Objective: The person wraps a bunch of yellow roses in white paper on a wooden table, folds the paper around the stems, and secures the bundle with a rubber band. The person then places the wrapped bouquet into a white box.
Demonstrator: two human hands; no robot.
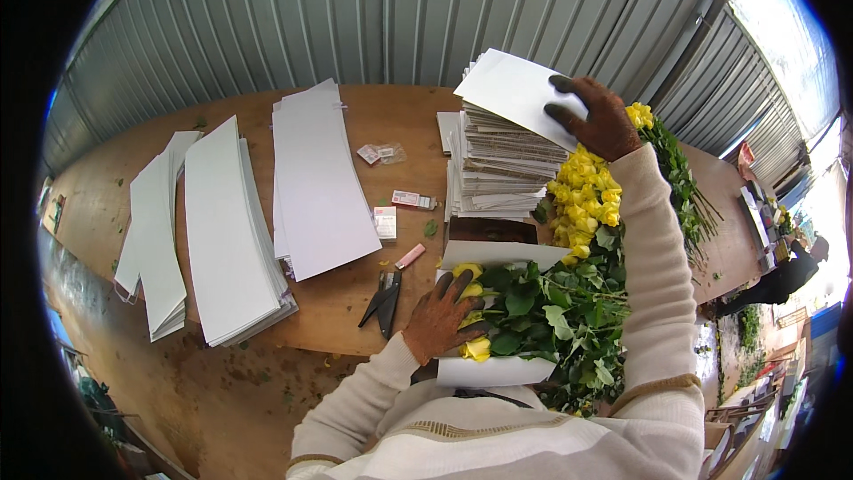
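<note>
My gloved left hand (445, 317) lies with spread fingers on a row of yellow roses (476, 349), whose leafy stems point right. White card (503, 255) shows behind and in front of these blooms. My gloved right hand (595, 119) is at the right end of a white sheet (510, 90) on top of a tall stack of cards and paper (510, 167); whether its fingers grip the sheet cannot be told. A heap of yellow roses (586, 190) lies just right of the stack. Left of my left hand is a black stapler (383, 305).
Stacks of white card (320, 180) lie on the wooden table (233, 107)'s left side. Small boxes (413, 200) and a pink item (410, 256) lie mid-table. More yellow roses (640, 115) lie at the back right. A corrugated metal wall (360, 20) stands behind; another person (786, 273) is far right.
</note>
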